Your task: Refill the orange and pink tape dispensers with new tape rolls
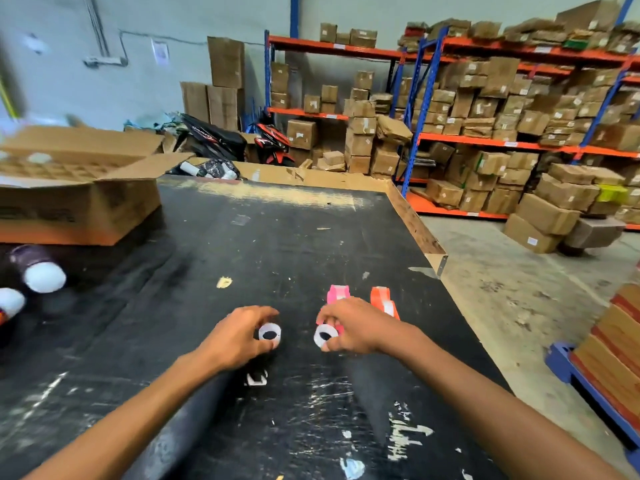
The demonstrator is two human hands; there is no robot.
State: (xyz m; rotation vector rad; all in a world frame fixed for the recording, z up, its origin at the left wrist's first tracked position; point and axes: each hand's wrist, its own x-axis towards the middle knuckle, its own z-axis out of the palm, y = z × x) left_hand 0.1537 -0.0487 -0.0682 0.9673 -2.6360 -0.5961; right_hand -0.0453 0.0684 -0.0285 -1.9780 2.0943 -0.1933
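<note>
Both hands sat low centre of frame over the black table (242,237). Left hand (239,336) pinched one white tape roll (269,333) by its rim; right hand (353,325) pinched a second roll (325,336) the same way, fingers narrow around each. Rolls looked light, rigid, cardboard-cored, with a smooth, probably slick outer wrap; best held across the outer rim or through the core hole. Pink dispenser (337,294) stood just behind the right hand and partly hidden by it, orange dispenser (382,299) beside it to the right. Both were small moulded plastic, hard and likely brittle at the hinges. Tabletop was scuffed, matte, paint-flecked. Open cardboard box (79,199) at left.
</note>
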